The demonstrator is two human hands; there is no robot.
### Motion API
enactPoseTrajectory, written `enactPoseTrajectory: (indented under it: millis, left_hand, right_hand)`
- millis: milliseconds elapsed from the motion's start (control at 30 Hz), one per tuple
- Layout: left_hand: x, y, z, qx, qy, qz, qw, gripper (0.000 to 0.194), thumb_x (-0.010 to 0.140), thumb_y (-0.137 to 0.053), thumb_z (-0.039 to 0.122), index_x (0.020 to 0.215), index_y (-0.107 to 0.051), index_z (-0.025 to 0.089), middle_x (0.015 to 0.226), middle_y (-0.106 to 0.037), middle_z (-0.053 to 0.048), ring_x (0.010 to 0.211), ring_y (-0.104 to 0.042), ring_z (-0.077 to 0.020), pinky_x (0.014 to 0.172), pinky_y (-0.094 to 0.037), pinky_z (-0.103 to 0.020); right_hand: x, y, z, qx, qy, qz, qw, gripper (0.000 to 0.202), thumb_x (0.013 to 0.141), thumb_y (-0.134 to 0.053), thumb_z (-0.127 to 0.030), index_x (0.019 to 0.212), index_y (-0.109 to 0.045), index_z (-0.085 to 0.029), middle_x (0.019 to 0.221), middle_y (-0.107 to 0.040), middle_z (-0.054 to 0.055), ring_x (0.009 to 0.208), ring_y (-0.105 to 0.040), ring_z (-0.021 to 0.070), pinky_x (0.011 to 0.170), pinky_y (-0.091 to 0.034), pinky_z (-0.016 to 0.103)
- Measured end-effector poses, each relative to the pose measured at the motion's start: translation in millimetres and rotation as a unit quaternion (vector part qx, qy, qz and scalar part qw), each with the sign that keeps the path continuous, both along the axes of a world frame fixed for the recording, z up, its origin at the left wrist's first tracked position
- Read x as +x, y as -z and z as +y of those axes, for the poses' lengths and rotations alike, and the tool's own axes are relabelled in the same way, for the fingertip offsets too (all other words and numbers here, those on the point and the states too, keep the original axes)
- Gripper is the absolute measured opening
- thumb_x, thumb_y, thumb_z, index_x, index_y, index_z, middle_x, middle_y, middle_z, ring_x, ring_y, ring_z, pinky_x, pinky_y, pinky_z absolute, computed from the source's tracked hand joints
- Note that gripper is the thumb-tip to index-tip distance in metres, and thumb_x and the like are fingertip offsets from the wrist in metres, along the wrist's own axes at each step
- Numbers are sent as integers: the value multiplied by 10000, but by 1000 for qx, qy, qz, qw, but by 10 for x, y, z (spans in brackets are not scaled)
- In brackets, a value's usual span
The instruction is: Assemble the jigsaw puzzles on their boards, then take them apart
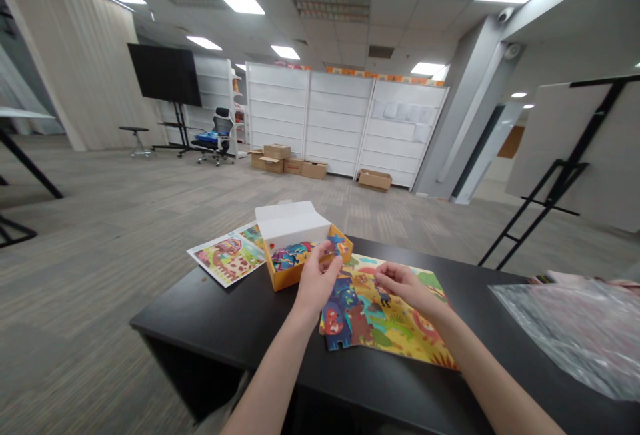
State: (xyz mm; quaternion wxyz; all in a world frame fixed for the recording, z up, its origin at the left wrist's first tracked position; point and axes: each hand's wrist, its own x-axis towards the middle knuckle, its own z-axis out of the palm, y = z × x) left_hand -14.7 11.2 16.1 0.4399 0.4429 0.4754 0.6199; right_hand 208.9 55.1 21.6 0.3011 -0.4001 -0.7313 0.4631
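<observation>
A colourful jigsaw puzzle [400, 332] with animals and plants lies flat on the black table, its left edge made of dark blue interlocking pieces. My left hand [319, 275] is over the right front of a yellow box [285, 280], beside the puzzle's left edge. Its thumb and fingers are apart, with nothing visible between them. Loose puzzle pieces [290, 256] fill the box, whose white lid [293, 222] stands raised behind. My right hand [403, 283] is above the puzzle's upper middle, fingers pinched together; what they hold, if anything, is hidden. A small dark patch shows just below them.
A printed picture sheet [230, 256] lies left of the box, reaching past the table edge. Clear plastic wrapping [575, 328] covers the right end of the black table [210, 315]. Beyond stand a whiteboard stand [560, 182], an office chair [215, 138] and cardboard boxes [314, 169].
</observation>
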Motion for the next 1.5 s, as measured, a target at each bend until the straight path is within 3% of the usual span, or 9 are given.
enactPoseTrajectory:
  millis: [133,233,367,467,600,800,967,1300,1500]
  left_hand:
    - [-3,-3,-120,-23,127,33,991,795,827,-741,390,1504,-363,219,1499,-464,-210,1047,-693,-247,877,-561,-368]
    - [9,-2,-222,-2,222,150,963,564,836,-694,353,1353,-551,180,1297,-640,-158,923,-709,-220,827,-559,-346]
    - [-30,4,-276,23,149,391,908,310,827,-647,305,1112,-700,195,1029,-726,-92,920,-686,-261,848,-524,-365]
    - [-80,7,-296,19,86,522,849,394,824,-662,311,1200,-668,194,1142,-686,-139,1085,-622,-339,945,-469,-443]
    - [-91,3,-323,-8,63,577,814,543,846,-672,403,1320,-580,153,1273,-613,-194,1226,-527,-382,1023,-412,-489]
    - [52,3,-346,-30,50,610,790,514,865,-669,444,1288,-591,161,1252,-632,-164,1200,-550,-348,1049,-396,-479]
    - [167,70,-356,-17,-4,621,784,595,849,-665,534,1308,-569,167,1296,-616,-162,1207,-532,-372,1092,-306,-585]
    - [249,104,-266,14,81,560,825,583,805,-696,540,1275,-570,220,1275,-631,-119,1225,-527,-339,1075,-318,-555]
    - [269,156,-208,23,100,535,838,651,710,-791,496,1278,-572,266,1277,-613,-89,1209,-517,-333,1012,-379,-514]
  right_hand:
    - [2,21,10,7,-7,-4,1000,476,816,-674,-644,804,-576,-178,713,-549,-13,599,-435,108,559,-328,255]
    - [9,69,29,20,-14,-7,1000,445,841,-665,-614,823,-589,-176,723,-542,-16,614,-444,111,569,-350,252]
    - [11,144,49,53,-24,-38,998,404,871,-641,-582,821,-589,-184,747,-556,-9,659,-490,129,613,-398,260]
    - [9,186,56,94,-17,-84,992,376,898,-610,-555,808,-587,-190,713,-539,-17,639,-475,131,600,-388,259]
    - [0,210,48,134,-3,-134,982,330,923,-582,-503,817,-601,-191,695,-553,-16,617,-476,133,584,-373,258]
    - [-45,229,26,154,19,-183,971,264,927,-556,-437,864,-620,-188,660,-580,-13,565,-517,141,541,-376,252]
    - [-68,220,20,224,22,-222,949,220,921,-584,-386,927,-668,-182,830,-647,40,670,-581,170,641,-443,292]
    - [-47,199,-13,248,-15,-242,938,341,920,-618,-334,1239,-659,-221,1254,-605,121,1153,-595,277,1016,-452,416]
    - [-12,182,-7,222,-51,-225,947,341,827,-734,-323,1146,-676,-219,1233,-590,102,1145,-578,268,1007,-455,403]
